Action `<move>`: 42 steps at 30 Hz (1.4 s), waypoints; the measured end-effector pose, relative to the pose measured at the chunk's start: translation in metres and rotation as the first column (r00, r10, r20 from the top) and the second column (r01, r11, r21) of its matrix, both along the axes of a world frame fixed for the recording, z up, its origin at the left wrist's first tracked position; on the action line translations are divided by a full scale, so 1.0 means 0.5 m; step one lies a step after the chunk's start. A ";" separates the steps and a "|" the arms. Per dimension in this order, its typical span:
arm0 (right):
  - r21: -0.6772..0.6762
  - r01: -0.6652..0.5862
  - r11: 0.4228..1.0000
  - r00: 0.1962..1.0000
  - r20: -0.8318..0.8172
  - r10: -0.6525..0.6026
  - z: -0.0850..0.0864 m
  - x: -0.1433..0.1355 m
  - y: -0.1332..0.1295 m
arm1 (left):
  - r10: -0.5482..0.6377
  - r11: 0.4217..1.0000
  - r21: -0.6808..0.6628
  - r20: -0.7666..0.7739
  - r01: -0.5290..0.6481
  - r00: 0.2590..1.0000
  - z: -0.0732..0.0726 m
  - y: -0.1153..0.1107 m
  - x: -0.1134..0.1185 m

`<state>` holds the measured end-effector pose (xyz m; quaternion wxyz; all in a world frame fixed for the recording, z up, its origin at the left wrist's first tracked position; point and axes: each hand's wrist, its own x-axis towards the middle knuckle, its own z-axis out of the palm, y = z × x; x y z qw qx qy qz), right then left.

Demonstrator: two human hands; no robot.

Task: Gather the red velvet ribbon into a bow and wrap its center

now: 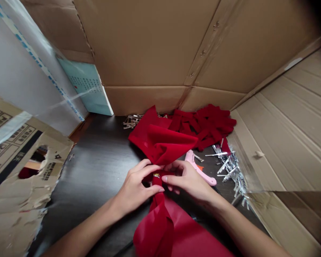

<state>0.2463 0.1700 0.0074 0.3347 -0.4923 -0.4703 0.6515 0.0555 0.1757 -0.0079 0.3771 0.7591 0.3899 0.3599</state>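
Fabric strip pinched between left hand and right hand at centre of counter. Glue gun laid just right of hands. Fabric pile heaped behind, against cardboard wall. Metal clips scattered back left; more clips at right edge.

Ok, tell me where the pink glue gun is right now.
In the head view, the pink glue gun lies on the dark table, just beyond the right hand, between the red fabric and the metal clips.
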 end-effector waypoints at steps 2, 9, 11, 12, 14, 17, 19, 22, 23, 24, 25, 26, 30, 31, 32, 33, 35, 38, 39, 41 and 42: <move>-0.005 -0.017 1.000 1.000 -0.013 0.017 0.006 0.004 0.000 | 0.000 1.000 0.012 -0.003 0.000 1.000 0.001 0.000 -0.001; -0.039 -0.136 0.990 0.972 -0.199 0.126 0.021 0.021 0.004 | 0.020 0.995 0.099 -0.038 -0.016 0.999 -0.003 0.001 -0.008; -0.029 -0.121 0.992 0.975 -0.189 0.113 0.017 0.015 0.003 | 0.015 0.994 0.110 -0.040 -0.011 0.999 -0.004 0.001 -0.007; -0.019 -0.110 0.994 0.980 -0.171 0.105 0.014 0.010 0.003 | 0.011 0.993 0.114 -0.041 -0.006 0.999 -0.004 0.000 -0.006; 0.007 -0.079 0.997 0.986 -0.144 0.079 0.005 -0.003 0.000 | -0.002 0.992 0.127 -0.040 0.007 0.999 -0.003 -0.001 -0.005; 0.041 -0.007 0.999 0.992 -0.125 0.012 -0.009 -0.021 -0.003 | -0.027 0.986 0.162 -0.039 0.032 0.999 -0.003 -0.004 -0.003; 0.054 0.036 0.998 0.994 -0.106 -0.030 -0.016 -0.028 -0.006 | -0.039 0.983 0.179 -0.045 0.046 0.998 -0.003 -0.005 -0.002; 0.052 0.087 0.995 0.992 -0.099 -0.082 -0.023 -0.033 -0.011 | -0.037 0.980 0.193 -0.053 0.047 0.998 -0.005 -0.007 -0.001; 0.045 0.105 0.993 0.989 -0.105 -0.100 -0.025 -0.034 -0.012 | -0.034 0.979 0.197 -0.053 0.044 0.998 -0.006 -0.007 -0.001; 0.039 0.117 0.992 0.988 -0.110 -0.113 -0.027 -0.034 -0.013 | -0.030 0.979 0.201 -0.051 0.039 0.998 -0.006 -0.007 0.000; 0.036 0.123 0.992 0.986 -0.114 -0.118 -0.028 -0.035 -0.014 | -0.023 0.979 0.202 -0.050 0.033 0.999 -0.006 -0.007 0.001; 0.038 0.123 0.992 0.986 -0.117 -0.118 -0.030 -0.035 -0.014 | -0.016 0.980 0.197 -0.049 0.026 0.999 -0.005 -0.007 0.001; 0.066 0.097 0.993 0.991 -0.094 -0.091 -0.033 -0.035 -0.015 | -0.015 0.991 0.133 -0.048 0.021 0.999 0.004 -0.006 0.004; 0.069 0.093 0.993 0.993 -0.084 -0.087 -0.034 -0.035 -0.015 | -0.017 0.993 0.116 -0.050 0.022 0.999 0.006 -0.005 0.004; 0.084 0.096 0.992 0.994 -0.067 -0.091 -0.034 -0.035 -0.016 | -0.014 0.995 0.102 -0.051 0.019 0.999 0.009 -0.005 0.005; 0.126 0.106 0.986 0.994 -0.035 -0.103 -0.036 -0.034 -0.016 | -0.004 0.996 0.088 -0.050 0.008 0.999 0.010 -0.004 0.005; 0.315 0.108 0.943 0.987 0.078 -0.139 -0.038 -0.030 -0.017 | 0.024 0.998 0.056 -0.042 -0.022 0.999 0.011 -0.004 0.007; 0.630 -0.028 0.776 0.956 0.243 -0.163 -0.042 -0.020 -0.014 | 0.046 0.999 0.009 -0.020 -0.046 0.999 0.007 -0.004 0.008; 0.681 -0.078 0.728 0.952 0.268 -0.148 -0.043 -0.017 -0.013 | 0.049 0.999 0.002 -0.013 -0.049 0.999 0.006 -0.004 0.009; 0.725 -0.121 0.678 0.953 0.276 -0.124 -0.044 -0.014 -0.010 | 0.053 0.999 0.000 -0.006 -0.053 0.999 0.004 -0.003 0.010; 0.732 -0.125 0.670 0.953 0.276 -0.124 -0.045 -0.014 -0.010 | 0.054 0.999 0.001 -0.004 -0.054 0.999 0.004 -0.003 0.011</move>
